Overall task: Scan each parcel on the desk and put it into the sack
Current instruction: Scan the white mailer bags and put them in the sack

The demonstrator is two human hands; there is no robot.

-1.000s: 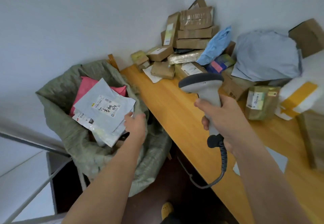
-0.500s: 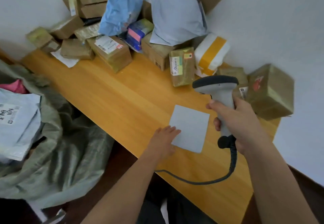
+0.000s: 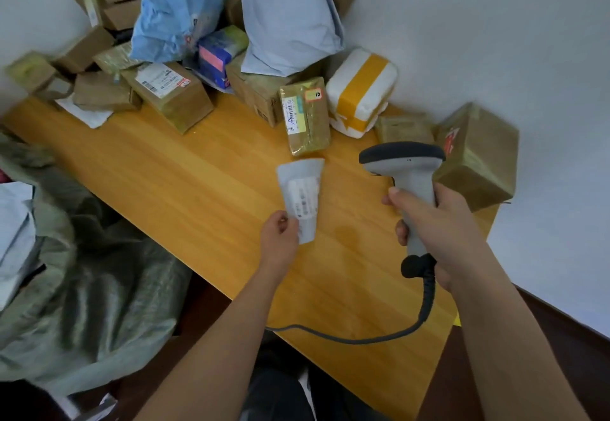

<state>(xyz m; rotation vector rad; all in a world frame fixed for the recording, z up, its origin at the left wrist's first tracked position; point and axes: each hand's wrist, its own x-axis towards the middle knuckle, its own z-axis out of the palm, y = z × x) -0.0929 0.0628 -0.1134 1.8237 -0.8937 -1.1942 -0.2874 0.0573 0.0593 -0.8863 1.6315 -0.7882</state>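
- Small grey mailer (image 3: 302,198): lifted off desk (image 3: 185,170), held upright-ish above mid desk, label side w/ barcode facing up toward camera; label blurred, text unreadable.
- Left hand (image 3: 279,239): pinching mailer's lower left corner, thumb on top, fingers curled under.
- Right hand (image 3: 439,222): fingers wrapped round scanner (image 3: 404,170) handle; head aimed fwd, just right of mailer, not yet over label. Trigger finger hidden, can't tell if pressed.
- Cable (image 3: 346,338): trails from handle base across front desk edge, toward lap.
- Sack (image 3: 82,288): open at left, below desk edge, w/ pale mailers (image 3: 13,232) already inside.
- Parcels (image 3: 171,97) stacked along back wall: brown boxes, blue bag (image 3: 178,8), white foam box w/ yellow tape (image 3: 361,90), taped box (image 3: 475,153) at right end.
- Risks, as judged:
  - Mailer thin, curling, gripped by one corner only → could flop or bend label, causing misread.
  - Scanner off to side → beam may catch nearby tan parcel's barcode (image 3: 292,112) instead.
  - Cable slack at edge → could snag on swing to sack.
  - Weak pinch → could slip on way to sack.
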